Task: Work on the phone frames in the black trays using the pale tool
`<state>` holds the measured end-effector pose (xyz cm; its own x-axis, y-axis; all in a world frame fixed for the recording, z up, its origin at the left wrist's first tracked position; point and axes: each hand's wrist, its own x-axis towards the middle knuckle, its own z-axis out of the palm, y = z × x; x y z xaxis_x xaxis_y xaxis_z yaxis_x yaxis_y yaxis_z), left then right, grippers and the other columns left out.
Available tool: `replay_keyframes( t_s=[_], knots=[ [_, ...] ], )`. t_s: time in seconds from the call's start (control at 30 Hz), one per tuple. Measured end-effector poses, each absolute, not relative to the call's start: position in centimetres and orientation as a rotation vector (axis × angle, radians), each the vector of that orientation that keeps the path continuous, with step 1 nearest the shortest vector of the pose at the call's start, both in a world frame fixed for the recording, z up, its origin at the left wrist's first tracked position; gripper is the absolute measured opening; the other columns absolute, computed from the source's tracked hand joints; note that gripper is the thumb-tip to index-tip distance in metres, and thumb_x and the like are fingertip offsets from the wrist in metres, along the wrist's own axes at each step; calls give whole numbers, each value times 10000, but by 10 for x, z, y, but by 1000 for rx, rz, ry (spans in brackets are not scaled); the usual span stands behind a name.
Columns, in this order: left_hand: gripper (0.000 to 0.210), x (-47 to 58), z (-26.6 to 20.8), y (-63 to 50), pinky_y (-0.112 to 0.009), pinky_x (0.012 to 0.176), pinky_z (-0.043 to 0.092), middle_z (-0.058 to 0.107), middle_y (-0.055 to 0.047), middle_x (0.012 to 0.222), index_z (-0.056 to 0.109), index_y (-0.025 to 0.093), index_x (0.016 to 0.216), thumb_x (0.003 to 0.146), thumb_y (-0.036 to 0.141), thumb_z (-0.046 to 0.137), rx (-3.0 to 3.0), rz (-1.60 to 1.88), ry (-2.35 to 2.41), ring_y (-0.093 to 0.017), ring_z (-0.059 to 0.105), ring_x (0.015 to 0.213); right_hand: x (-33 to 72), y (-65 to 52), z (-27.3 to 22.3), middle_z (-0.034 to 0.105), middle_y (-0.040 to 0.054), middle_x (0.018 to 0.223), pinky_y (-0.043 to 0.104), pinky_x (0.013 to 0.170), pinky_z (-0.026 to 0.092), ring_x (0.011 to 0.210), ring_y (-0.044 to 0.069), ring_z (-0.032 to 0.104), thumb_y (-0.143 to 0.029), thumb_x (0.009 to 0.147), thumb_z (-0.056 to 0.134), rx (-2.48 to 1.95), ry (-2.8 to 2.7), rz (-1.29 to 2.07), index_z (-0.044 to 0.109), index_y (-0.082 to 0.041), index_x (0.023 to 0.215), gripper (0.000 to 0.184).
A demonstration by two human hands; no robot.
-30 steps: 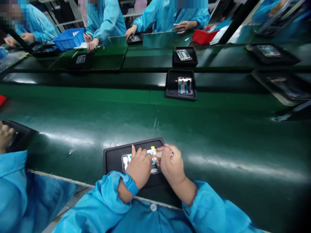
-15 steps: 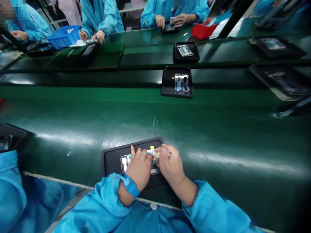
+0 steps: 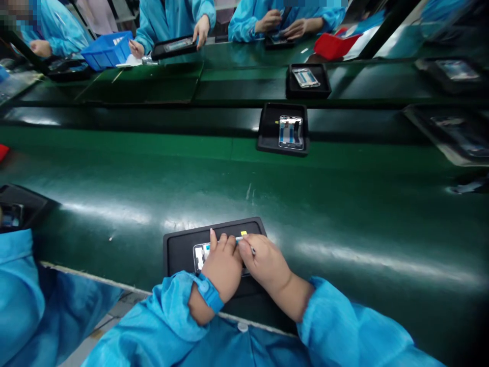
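In front of me a black tray (image 3: 179, 255) lies at the table's near edge, slightly turned. A phone frame (image 3: 200, 257) with white and blue parts rests inside it, largely covered by my hands. My left hand (image 3: 222, 265), a blue band at its wrist, lies over the frame with fingers stretched out. Against its fingertips, my right hand (image 3: 267, 260) is closed in a pinch around a thin stick-like tool (image 3: 252, 250); only a short end shows, so its kind is unclear. A yellow tab (image 3: 243, 233) sticks up at the frame's far edge.
Beyond the green table (image 3: 153, 173), another black tray (image 3: 267, 137) carries a phone frame, with a similar tray (image 3: 307, 94) behind. Across the line, co-workers in blue work beside a blue bin (image 3: 107, 53) and a red bin (image 3: 336, 47). A neighbour's sleeve (image 3: 17, 285) is close on my left.
My right hand has turned, its fingers curling down closer to my left hand, which stays on the frame. Across the line, a co-worker has lifted a black tray. The view has shifted slightly.
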<state>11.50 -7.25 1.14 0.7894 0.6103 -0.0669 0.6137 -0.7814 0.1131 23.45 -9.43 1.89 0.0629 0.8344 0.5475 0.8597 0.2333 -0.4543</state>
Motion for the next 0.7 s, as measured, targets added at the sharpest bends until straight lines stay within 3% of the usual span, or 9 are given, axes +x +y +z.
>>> replay_keyframes(
  t_s=[0.23, 0.43, 0.7],
  knots=[
    [288, 115, 11, -70, -572, 1001, 235, 570, -83, 1048, 565, 179, 1063, 829, 144, 401, 2679, 82, 1079, -255, 465, 1069, 235, -96, 12, 615, 59, 631, 266, 572, 491, 608, 178, 596, -339, 878, 307, -1682, -1453, 140, 538, -197, 681, 336],
    [175, 109, 7, -62, -468, 1010, 276, 607, -33, 960, 618, 201, 858, 778, 132, 479, 2473, 342, 1157, -190, 505, 981, 235, -101, 9, 596, 33, 659, 255, 400, 481, 435, 141, 548, -459, 855, 339, -1712, -682, 510, 474, -172, 830, 319],
    [41, 121, 15, -57, -431, 966, 290, 585, 1, 756, 580, 187, 709, 741, 205, 564, 2404, 281, 1339, -178, 514, 851, 232, -100, 5, 615, 52, 693, 279, 473, 511, 530, 163, 586, -497, 822, 395, -1684, -648, 539, 473, -157, 912, 360]
  ],
)
